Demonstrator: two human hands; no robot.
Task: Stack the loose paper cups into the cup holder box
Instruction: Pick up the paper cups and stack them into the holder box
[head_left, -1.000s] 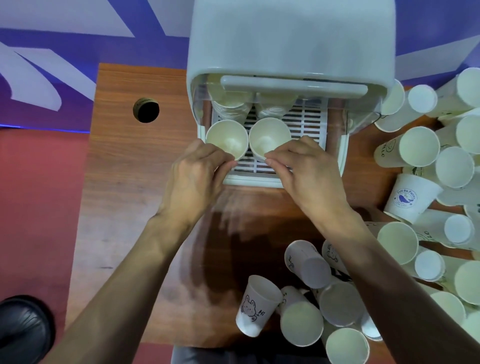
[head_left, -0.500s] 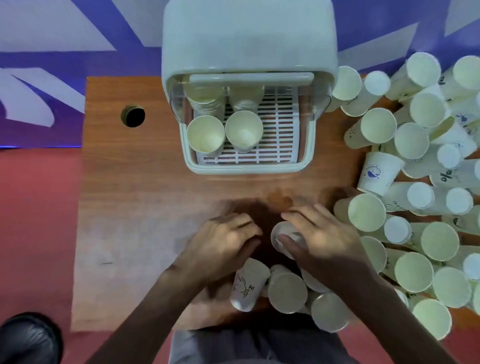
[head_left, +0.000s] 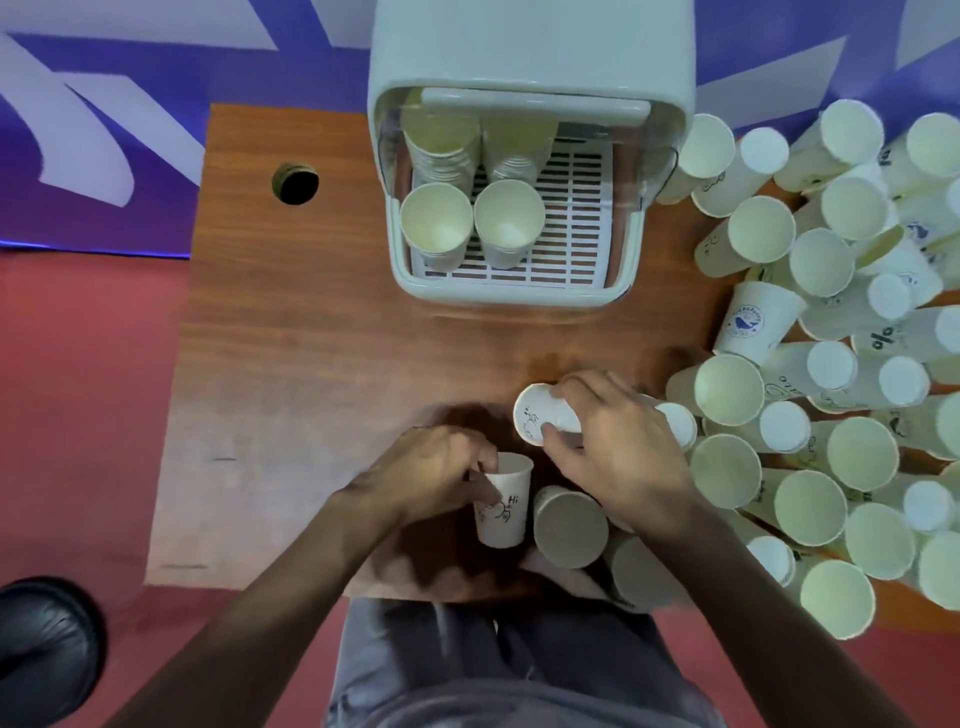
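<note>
— Head view: what are the fingers doing?

— Left fingers (head_left: 480, 460) are curled over the rim of a cup and pinch it. The left hand (head_left: 431, 470) hangs over the desk's (head_left: 311, 364) near edge, about midway along it.

— What does that cup look like?

— White paper, upright, mouth up, with a small line drawing and "Hi" on its side. Call it the Hi cup (head_left: 506, 514).

— And the other hand?

— Right fingers (head_left: 558, 434) wrap a second cup (head_left: 535, 415), which is tipped on its side with one round end facing left. It has a line drawing too, blurred. The right hand (head_left: 623, 452) is just right of the left one and a little farther from the near edge.

— So one cup in each hand. How many loose ones?

— Too many to count exactly: well over twenty in a heap (head_left: 810, 260) along the right edge, running round to the near edge beside the Hi cup. Most lie on their sides, and some carry blue prints.

— And the box?

— One white box (head_left: 498, 293) at the far edge, its lid (head_left: 530, 47) raised. On its slatted tray (head_left: 576, 223) are four lots of cups, all in the left half. Two are upright in front, the left (head_left: 435, 223) and right (head_left: 508, 218) touching, and two stacks (head_left: 441, 145) stand behind under the lid.
</note>
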